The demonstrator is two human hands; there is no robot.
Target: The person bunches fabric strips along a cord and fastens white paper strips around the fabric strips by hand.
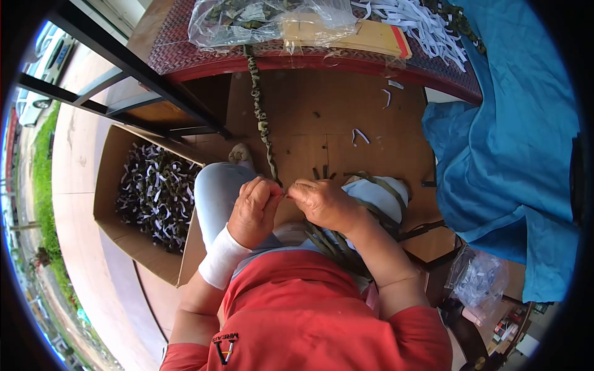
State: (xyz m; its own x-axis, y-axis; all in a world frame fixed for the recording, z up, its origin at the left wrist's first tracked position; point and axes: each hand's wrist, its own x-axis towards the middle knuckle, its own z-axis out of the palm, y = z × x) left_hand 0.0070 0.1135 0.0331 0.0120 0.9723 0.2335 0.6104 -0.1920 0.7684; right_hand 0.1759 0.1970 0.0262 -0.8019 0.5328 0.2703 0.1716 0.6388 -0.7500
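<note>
A gathered camouflage fabric strip (260, 114) hangs from the table edge down to my fingertips, over my lap. My left hand (250, 207), with a white cuff (224, 258) at its wrist, is closed in a pinch on the strip's lower end. Close beside it, my right hand (322, 201) is also closed, thumb and fingertips pressed together almost against the left fingers. What lies between the right fingertips is too small to make out. Several flat olive-green strips (334, 244) lie across my lap and right leg, partly under my right forearm.
At left stands a cardboard box (139, 255) of camouflage pieces with white tabs. The table (272, 63) ahead bears a clear plastic bag (210, 28), a yellow envelope-like sheet (352, 37) and white strips (414, 28). Blue cloth (501, 154) drapes at right; a black metal frame (130, 68) stands left.
</note>
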